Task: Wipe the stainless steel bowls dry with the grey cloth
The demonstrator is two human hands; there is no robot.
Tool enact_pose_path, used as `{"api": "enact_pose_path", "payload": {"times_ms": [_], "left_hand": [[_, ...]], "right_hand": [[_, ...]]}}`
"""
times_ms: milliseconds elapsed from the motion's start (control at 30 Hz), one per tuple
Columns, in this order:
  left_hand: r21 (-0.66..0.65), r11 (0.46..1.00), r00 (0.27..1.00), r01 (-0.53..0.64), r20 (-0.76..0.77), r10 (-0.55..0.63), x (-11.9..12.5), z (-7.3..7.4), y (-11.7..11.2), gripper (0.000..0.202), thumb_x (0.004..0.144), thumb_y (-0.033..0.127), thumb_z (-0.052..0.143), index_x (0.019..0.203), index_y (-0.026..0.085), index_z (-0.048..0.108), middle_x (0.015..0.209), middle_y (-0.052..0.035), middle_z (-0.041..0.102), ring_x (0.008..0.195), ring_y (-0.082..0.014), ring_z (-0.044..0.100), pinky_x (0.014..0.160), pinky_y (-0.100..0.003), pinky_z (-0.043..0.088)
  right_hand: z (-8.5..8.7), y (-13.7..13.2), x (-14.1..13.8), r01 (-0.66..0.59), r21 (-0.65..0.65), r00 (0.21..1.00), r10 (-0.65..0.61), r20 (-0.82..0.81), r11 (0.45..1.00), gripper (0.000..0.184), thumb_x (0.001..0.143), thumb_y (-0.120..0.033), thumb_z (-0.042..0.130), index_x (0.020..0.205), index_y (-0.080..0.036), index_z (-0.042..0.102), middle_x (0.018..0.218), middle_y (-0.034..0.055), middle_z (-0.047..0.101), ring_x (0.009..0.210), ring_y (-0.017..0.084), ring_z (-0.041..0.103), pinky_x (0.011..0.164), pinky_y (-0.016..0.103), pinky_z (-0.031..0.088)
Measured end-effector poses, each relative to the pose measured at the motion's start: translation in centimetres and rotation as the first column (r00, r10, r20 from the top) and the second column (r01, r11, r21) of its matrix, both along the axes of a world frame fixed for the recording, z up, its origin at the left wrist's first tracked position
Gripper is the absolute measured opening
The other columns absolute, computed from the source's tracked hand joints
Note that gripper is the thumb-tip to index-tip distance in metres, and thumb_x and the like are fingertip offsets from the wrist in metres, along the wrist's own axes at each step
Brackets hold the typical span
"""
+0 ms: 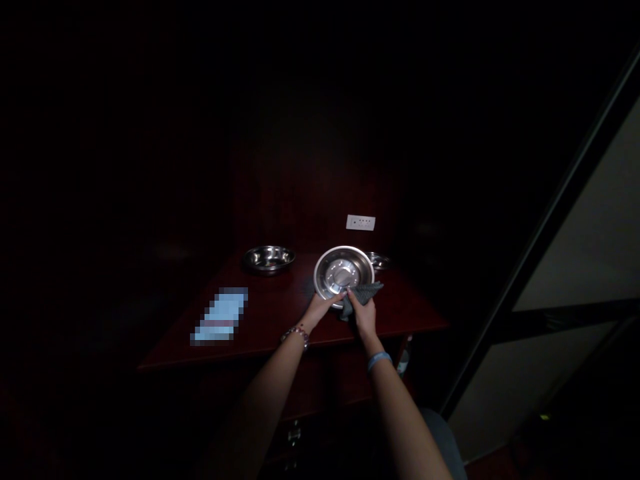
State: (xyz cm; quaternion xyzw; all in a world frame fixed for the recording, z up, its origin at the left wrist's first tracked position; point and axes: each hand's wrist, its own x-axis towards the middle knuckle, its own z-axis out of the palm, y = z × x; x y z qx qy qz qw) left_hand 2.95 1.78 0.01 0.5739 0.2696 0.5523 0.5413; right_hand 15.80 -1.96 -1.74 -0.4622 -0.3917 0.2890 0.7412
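Note:
A shiny metal bowl [345, 263] is tilted toward me above the dark red desk. My left hand [319, 309] is closed on its lower left rim, the thumb reaching over the edge. Bunched at the lower right rim is a dark grey cloth [367, 292]. My right hand [364, 313] grips this cloth against the bowl, thumb inside the rim. The fingers of both hands under the bowl are hidden. A second metal bowl [269, 260] rests at the back left of the desk. Partly behind the held bowl, another metal bowl [380, 261] shows its right side.
The desk [280, 320] has its front edge just below my hands. A blurred-out light blue rectangle [221, 317] lies at its left. A white socket panel [361, 223] is on the back wall. Below the desk's right side stands a bottle [404, 360]. The surroundings are very dark.

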Motion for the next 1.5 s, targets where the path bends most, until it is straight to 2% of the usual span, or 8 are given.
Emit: {"api": "enact_pose_path", "payload": {"times_ms": [133, 367, 567, 767, 1167, 1333, 1500], "left_hand": [[0.001, 1.000, 1.000, 0.010, -0.026, -0.010, -0.06, -0.01, 0.00, 0.061, 0.075, 0.030, 0.080, 0.131, 0.018, 0.060, 0.140, -0.0130, 0.063, 0.134, -0.0312, 0.056, 0.119, -0.048, 0.035], [-0.004, 1.000, 0.999, 0.023, -0.046, -0.023, -0.05, -0.10, 0.10, 0.061, 0.077, 0.029, 0.078, 0.132, 0.013, 0.058, 0.143, -0.0189, 0.060, 0.133, -0.0324, 0.055, 0.115, -0.049, 0.037], [0.000, 0.999, 0.999, 0.046, -0.009, -0.046, -0.07, 0.09, 0.08, 0.062, 0.074, 0.026, 0.079, 0.131, 0.016, 0.060, 0.139, -0.0161, 0.064, 0.134, -0.0323, 0.055, 0.116, -0.051, 0.034], [0.016, 0.999, 0.999, 0.036, -0.033, -0.035, -0.13, 0.13, 0.04, 0.055, 0.077, 0.025, 0.077, 0.129, 0.016, 0.061, 0.136, -0.0153, 0.066, 0.133, -0.0320, 0.055, 0.116, -0.050, 0.035], [-0.012, 1.000, 0.999, 0.017, -0.042, -0.017, -0.09, 0.22, -0.25, 0.058, 0.075, 0.024, 0.078, 0.131, 0.015, 0.061, 0.139, -0.0151, 0.064, 0.131, -0.0312, 0.057, 0.116, -0.050, 0.037], [-0.010, 1.000, 1.000, 0.016, -0.027, -0.016, 0.09, 0.00, -0.02, 0.057, 0.074, 0.024, 0.078, 0.129, 0.018, 0.062, 0.138, -0.0128, 0.065, 0.131, -0.0317, 0.057, 0.116, -0.052, 0.038], [-0.036, 0.999, 0.999, 0.033, -0.035, -0.034, 0.02, 0.06, 0.02, 0.059, 0.074, 0.025, 0.079, 0.130, 0.017, 0.061, 0.141, -0.0143, 0.063, 0.132, -0.0309, 0.057, 0.117, -0.050, 0.037]], "right_hand": [[0.17, -0.24, -0.07, -0.003, 0.020, 1.000, 0.003, -0.003, 1.000, 0.063, 0.064, -0.055, 0.084, 0.111, -0.015, 0.072, 0.111, 0.0112, 0.078, 0.102, 0.026, 0.073, 0.089, 0.034, 0.057], [-0.19, 0.02, 0.06, 0.008, 0.009, 1.000, -0.008, 0.009, 1.000, 0.059, 0.066, -0.052, 0.082, 0.112, -0.016, 0.072, 0.112, 0.0101, 0.077, 0.101, 0.026, 0.073, 0.091, 0.035, 0.056], [-0.33, 0.22, 0.12, 0.007, 0.008, 1.000, -0.007, 0.013, 1.000, 0.058, 0.067, -0.051, 0.081, 0.112, -0.015, 0.072, 0.112, 0.0103, 0.077, 0.102, 0.026, 0.073, 0.093, 0.037, 0.056], [-0.31, 0.21, 0.10, 0.007, 0.011, 1.000, -0.008, 0.010, 1.000, 0.058, 0.067, -0.051, 0.081, 0.112, -0.016, 0.072, 0.111, 0.0102, 0.078, 0.101, 0.026, 0.073, 0.092, 0.037, 0.056], [-0.53, 0.25, 0.15, 0.029, 0.020, 0.999, -0.029, 0.023, 0.999, 0.059, 0.065, -0.053, 0.082, 0.110, -0.015, 0.073, 0.106, 0.0105, 0.078, 0.097, 0.026, 0.074, 0.086, 0.035, 0.058], [-0.70, 0.28, 0.23, 0.043, 0.028, 0.998, -0.045, 0.045, 0.999, 0.059, 0.066, -0.053, 0.082, 0.111, -0.016, 0.073, 0.106, 0.0105, 0.079, 0.096, 0.026, 0.074, 0.086, 0.035, 0.059], [-0.57, 0.17, 0.18, 0.034, 0.016, 0.998, -0.035, 0.052, 0.999, 0.058, 0.068, -0.053, 0.080, 0.112, -0.016, 0.072, 0.108, 0.0104, 0.078, 0.099, 0.025, 0.074, 0.088, 0.035, 0.058]]}}
